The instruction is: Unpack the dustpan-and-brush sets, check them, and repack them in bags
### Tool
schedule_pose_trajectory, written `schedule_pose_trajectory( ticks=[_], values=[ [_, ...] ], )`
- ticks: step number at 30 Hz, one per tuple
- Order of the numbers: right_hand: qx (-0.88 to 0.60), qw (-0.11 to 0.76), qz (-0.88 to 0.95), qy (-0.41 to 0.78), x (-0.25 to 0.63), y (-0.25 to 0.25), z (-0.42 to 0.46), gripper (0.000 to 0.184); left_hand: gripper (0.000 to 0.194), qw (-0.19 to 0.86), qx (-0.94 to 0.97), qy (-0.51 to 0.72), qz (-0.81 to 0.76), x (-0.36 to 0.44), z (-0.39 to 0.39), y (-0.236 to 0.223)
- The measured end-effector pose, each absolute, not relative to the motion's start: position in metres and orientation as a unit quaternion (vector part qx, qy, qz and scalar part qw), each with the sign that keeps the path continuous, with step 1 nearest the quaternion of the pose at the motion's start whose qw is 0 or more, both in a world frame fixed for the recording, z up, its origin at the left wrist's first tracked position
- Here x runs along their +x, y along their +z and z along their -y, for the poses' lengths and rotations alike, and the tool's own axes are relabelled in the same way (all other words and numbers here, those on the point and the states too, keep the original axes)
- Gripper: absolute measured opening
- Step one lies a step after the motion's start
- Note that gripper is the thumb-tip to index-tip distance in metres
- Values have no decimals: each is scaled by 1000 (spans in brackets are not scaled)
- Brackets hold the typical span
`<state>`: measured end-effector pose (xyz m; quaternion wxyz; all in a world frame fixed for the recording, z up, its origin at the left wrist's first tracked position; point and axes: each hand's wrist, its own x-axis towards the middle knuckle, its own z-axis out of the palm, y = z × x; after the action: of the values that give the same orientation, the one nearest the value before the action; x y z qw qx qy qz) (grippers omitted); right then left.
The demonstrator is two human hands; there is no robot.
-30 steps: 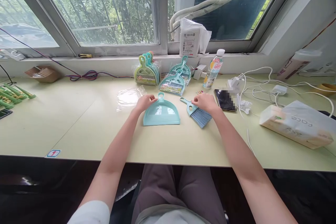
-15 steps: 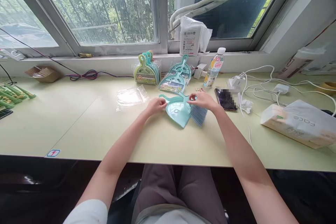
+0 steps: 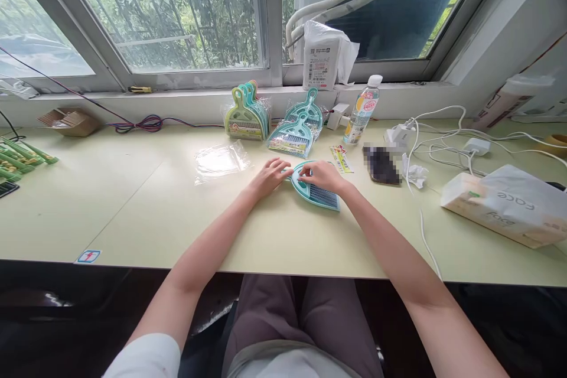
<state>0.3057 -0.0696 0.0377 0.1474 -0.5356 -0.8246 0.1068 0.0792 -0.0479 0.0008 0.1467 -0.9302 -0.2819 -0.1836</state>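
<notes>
In front of me on the table lies a turquoise dustpan [image 3: 303, 192], its handle towards the left. A small brush [image 3: 325, 196] with grey-blue bristles rests inside the pan, bristles towards the right. My left hand [image 3: 269, 178] is closed around the dustpan's handle end, which the fingers partly hide. With bent fingers, my right hand [image 3: 325, 176] pinches the brush near its handle, from above. Behind them is a printed card [image 3: 341, 159]. Flat clear plastic bags [image 3: 221, 160] lie to the left of my left hand.
Wrapped dustpan sets stand in a green-fronted stack [image 3: 244, 121], with turquoise ones [image 3: 292, 134] beside it. To the right are a bottle [image 3: 363, 111], a phone [image 3: 381, 165], white cables [image 3: 423, 218] and a tissue pack [image 3: 505, 207]. A cardboard box [image 3: 73, 123] sits far left.
The brush has moved left from beside the dustpan into it, with my right hand. The dustpan has turned so its open edge points right. The printed card is now uncovered.
</notes>
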Motion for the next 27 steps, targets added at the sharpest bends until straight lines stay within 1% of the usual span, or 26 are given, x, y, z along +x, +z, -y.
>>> schedule_pose_trajectory(
  ticks=[2, 5, 10, 13, 15, 17, 18, 19, 20, 21, 23, 24, 25, 26, 27],
  values=[
    [-534, 154, 824, 112, 304, 35, 69, 21, 31, 166, -937, -181, 249, 80, 51, 3],
    [-534, 153, 824, 116, 305, 32, 66, 22, 31, 149, -945, -172, 234, 82, 52, 3],
    [-552, 130, 815, 114, 305, 33, 64, 20, 30, 107, -928, -182, 308, 86, 54, -4],
    [-564, 124, 811, 97, 301, 34, 68, 21, 29, 91, -920, -189, 332, 90, 56, -5],
    [-577, 122, 805, 67, 296, 35, 71, 23, 29, 72, -908, -227, 344, 92, 56, -3],
    [-600, 144, 786, 38, 290, 34, 74, 23, 31, 44, -866, -321, 381, 95, 54, 1],
    [-615, 170, 769, 34, 286, 34, 74, 24, 36, 13, -830, -384, 404, 96, 53, 4],
    [-631, 207, 746, 41, 283, 34, 74, 24, 42, -38, -791, -441, 422, 98, 53, 6],
    [-644, 251, 720, 56, 281, 34, 73, 25, 47, -117, -757, -478, 430, 100, 52, 9],
    [-650, 296, 695, 79, 279, 34, 72, 26, 48, -220, -731, -487, 425, 102, 53, 11],
    [-636, 368, 662, 148, 279, 33, 67, 27, 48, -436, -692, -429, 384, 106, 56, 13],
    [-620, 389, 656, 187, 282, 32, 64, 28, 50, -521, -672, -383, 361, 108, 58, 13],
    [-607, 402, 650, 217, 287, 31, 60, 29, 53, -579, -653, -347, 344, 108, 60, 13],
    [-606, 411, 643, 227, 295, 30, 57, 32, 58, -613, -634, -330, 337, 108, 61, 12],
    [-617, 415, 634, 213, 304, 27, 53, 34, 62, -630, -616, -330, 338, 107, 62, 11]
  ],
)
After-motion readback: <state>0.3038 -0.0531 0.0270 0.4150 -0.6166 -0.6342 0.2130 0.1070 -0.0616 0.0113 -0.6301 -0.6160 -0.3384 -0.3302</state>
